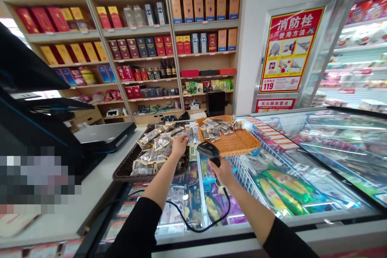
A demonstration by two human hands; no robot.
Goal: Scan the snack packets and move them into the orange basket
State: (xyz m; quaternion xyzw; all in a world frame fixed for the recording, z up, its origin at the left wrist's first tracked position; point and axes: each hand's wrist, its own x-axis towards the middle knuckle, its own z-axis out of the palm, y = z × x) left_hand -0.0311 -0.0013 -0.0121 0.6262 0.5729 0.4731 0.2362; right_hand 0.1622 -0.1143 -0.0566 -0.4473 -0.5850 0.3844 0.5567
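Observation:
My right hand is wrapped round the handle of a black barcode scanner, whose head points up and to the left. A black cable loops from it across the freezer glass. My left hand is closed at the right rim of a dark brown wicker basket, its fingers pinching a small clear packet. Many similar packets with dark contents fill that basket. Just beyond the scanner sits an orange-brown wicker tray, with a smaller pile of packets toward its back.
Both baskets stand on a glass-topped chest freezer holding bagged food and wire baskets. To the left are a counter, a flat grey-topped device and a black screen unit. Shelves of boxed goods line the back wall.

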